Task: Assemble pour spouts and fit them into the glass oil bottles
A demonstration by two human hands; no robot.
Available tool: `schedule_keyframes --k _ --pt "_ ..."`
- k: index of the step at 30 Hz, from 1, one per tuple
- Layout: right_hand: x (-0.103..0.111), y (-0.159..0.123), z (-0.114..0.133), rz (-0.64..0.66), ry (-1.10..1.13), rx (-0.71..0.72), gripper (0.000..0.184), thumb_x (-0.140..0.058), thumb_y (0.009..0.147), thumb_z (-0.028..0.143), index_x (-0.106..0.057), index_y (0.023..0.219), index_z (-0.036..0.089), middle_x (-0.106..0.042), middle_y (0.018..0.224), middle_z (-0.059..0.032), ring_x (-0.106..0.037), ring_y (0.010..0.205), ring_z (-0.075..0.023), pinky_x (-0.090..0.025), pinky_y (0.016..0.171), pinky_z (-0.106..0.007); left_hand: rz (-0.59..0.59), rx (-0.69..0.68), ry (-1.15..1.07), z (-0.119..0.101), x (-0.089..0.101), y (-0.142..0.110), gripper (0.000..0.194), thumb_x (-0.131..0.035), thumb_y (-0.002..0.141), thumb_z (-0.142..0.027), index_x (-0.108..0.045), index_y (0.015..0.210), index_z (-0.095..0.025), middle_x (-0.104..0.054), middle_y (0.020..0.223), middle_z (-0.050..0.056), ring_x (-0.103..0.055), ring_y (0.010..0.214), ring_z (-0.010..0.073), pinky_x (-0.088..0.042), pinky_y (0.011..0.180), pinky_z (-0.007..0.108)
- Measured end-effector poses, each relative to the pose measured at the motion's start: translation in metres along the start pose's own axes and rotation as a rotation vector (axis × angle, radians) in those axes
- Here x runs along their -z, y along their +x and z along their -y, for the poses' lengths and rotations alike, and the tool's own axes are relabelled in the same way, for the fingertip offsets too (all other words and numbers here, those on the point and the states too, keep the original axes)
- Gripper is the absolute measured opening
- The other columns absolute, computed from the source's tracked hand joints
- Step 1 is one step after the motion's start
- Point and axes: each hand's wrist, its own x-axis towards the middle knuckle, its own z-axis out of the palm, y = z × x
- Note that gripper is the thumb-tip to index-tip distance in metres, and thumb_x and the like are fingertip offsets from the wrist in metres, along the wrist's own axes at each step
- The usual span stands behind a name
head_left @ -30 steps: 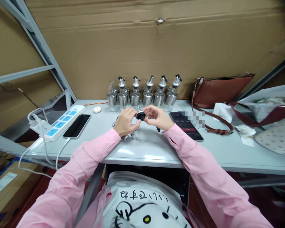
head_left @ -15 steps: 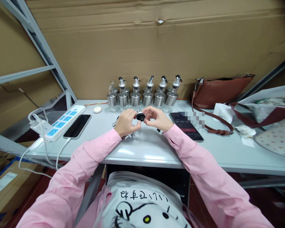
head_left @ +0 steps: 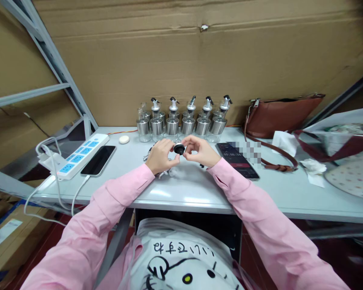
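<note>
Over the counter [head_left: 193, 193], grasping a black stopper [head_left: 179, 149] between left hand [head_left: 161, 156] and right hand [head_left: 202, 151], probably assembling; next needing even pressure.

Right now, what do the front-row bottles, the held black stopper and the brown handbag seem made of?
Front-row bottles: glossy glass or clear plastic, being see-through. Bottle sleeves: probably metal, by silvery sheen. Black stopper: rubber or plastic, by its ridged form; finish unclear. Brown handbag: smooth leather or imitation, by its soft sheen.
</note>
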Motion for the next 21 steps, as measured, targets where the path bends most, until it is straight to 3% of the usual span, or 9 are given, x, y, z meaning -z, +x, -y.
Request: schedule_keyframes --k 10,21 --pt "0.0004 -0.0017 0.0036 0.017 -0.066 -0.036 0.032 -0.060 0.058 0.017 -0.054 0.089 0.015 -0.053 0.076 0.0022 -0.046 0.049 -0.0040 -0.037 0.049 -0.020 0.027 -0.005 -0.055 -0.0008 -0.0014 0.0008 0.010 -0.046 0.068 -0.027 -0.039 0.066 -0.020 -0.048 0.065 0.001 -0.045 0.065 0.0162 -0.036 0.062 0.029" --pt "-0.0008 -0.0024 0.0026 0.039 -0.034 -0.016 0.024 -0.059 0.056 0.016 -0.049 0.078 0.016 -0.049 0.074 0.0043 -0.038 0.047 -0.0021 -0.031 0.043 -0.019 0.068 -0.004 -0.068 -0.0021 -0.0011 0.0007 0.012 -0.045 0.066 -0.027 -0.036 0.062 -0.020 -0.046 0.060 -0.001 -0.045 0.063 0.0151 -0.034 0.062 0.029"
